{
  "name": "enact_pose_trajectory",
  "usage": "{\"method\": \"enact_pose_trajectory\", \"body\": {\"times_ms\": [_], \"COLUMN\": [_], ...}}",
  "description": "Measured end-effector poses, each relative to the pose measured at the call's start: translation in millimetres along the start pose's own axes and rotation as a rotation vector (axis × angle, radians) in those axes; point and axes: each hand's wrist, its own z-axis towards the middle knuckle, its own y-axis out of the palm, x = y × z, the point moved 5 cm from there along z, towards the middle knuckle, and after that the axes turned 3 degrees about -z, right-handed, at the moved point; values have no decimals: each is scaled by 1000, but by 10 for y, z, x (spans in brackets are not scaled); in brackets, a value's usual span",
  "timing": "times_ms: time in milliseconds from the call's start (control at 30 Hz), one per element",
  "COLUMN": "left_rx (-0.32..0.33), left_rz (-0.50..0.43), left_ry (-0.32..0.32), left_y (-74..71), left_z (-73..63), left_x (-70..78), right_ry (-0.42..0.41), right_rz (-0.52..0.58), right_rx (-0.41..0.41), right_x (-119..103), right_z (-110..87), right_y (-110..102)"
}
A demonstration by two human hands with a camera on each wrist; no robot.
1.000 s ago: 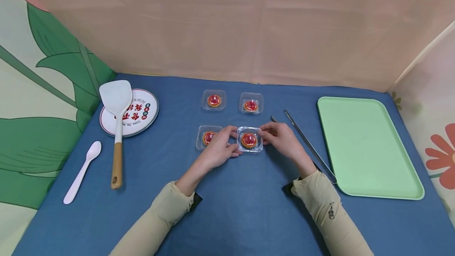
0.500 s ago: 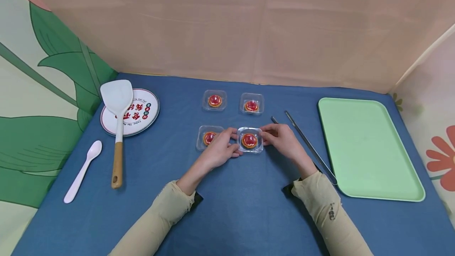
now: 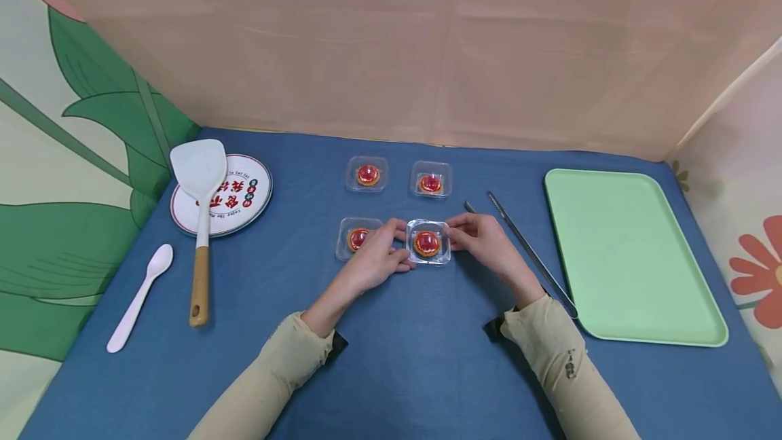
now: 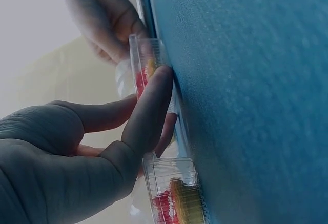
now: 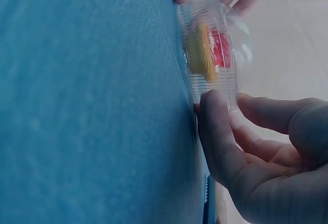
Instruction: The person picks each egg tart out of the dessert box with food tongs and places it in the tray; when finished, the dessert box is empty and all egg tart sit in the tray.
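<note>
A clear plastic box [image 3: 428, 257] holding a small red-topped tart [image 3: 426, 243] sits on the blue cloth between my hands. My left hand [image 3: 377, 251] pinches its left side with thumb and fingers. From the opposite side, my right hand [image 3: 479, 236] pinches the right edge. In the right wrist view, the ribbed side wall and the tart [image 5: 207, 52] show through the plastic. A second boxed tart [image 3: 357, 239] stands just left, partly covered by my left hand. Two more boxed tarts, left [image 3: 367, 174] and right [image 3: 430, 180], stand behind.
Metal tongs [image 3: 531, 250] lie beside my right forearm, near a green tray [image 3: 635, 257]. At left, a white spatula [image 3: 201, 223] with a wooden handle lies across printed plates [image 3: 250, 189]. A white spoon [image 3: 139, 297] lies in front of them. A beige backdrop [image 3: 391, 46] rises behind.
</note>
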Motion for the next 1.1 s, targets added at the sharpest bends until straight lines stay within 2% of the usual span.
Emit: {"method": "enact_pose_trajectory", "body": {"times_ms": [333, 533, 767, 967, 1100], "left_rx": [4, 16, 32, 38, 42], "left_rz": [-4, 32, 41, 106, 156], "left_ry": [26, 28, 38, 45, 65], "left_y": [5, -1, -13, 0, 12], "left_z": [-18, -32, -37, -65, -72], "left_x": [31, 48, 49, 73, 95], "right_ry": [1, 13, -28, -62, -53], "right_rz": [68, 82, 107, 99, 89], "right_rx": [-27, -28, -44, -47, -36], "right_x": [31, 41, 32, 18, 28], "right_z": [-30, -23, -21, -60, -60], "right_y": [-15, -23, -17, -9, -6]}}
